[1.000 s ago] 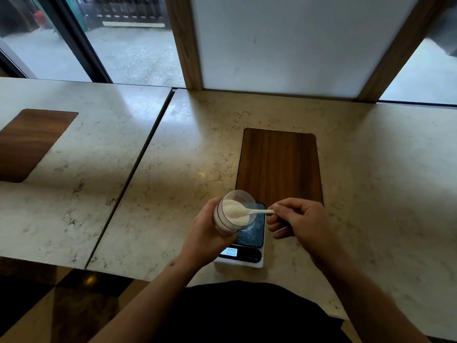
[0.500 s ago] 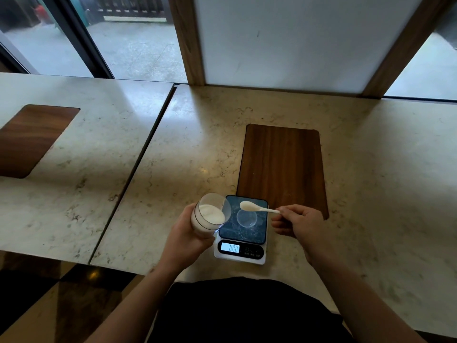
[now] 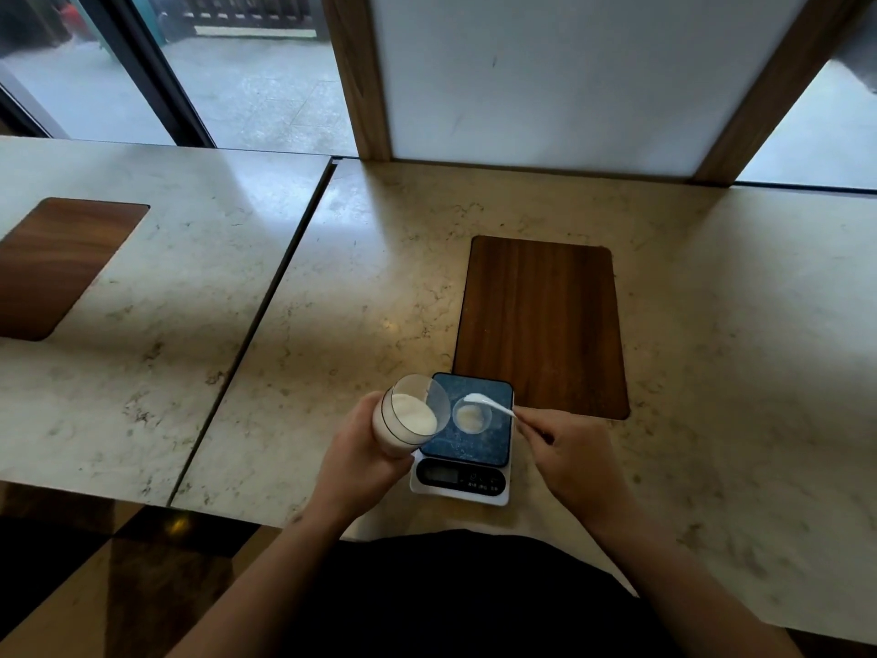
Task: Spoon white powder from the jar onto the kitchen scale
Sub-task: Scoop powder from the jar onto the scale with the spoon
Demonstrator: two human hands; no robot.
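Observation:
A clear glass jar half full of white powder is tilted toward the scale, gripped from below by my left hand. The kitchen scale has a dark blue platform and a white base with a display at the front. On the platform stands a small clear dish with some white powder in it. My right hand pinches the handle of a white spoon, whose bowl is tipped over the dish's far rim.
A dark wooden inlay lies in the marble table just behind the scale. A second table with another wooden inlay is at the left, across a narrow gap. Windows and a white panel rise behind.
The spoon left the jar, moved right over the scale and tipped above the dish, which now holds powder. My left hand drew the jar leftward off the scale.

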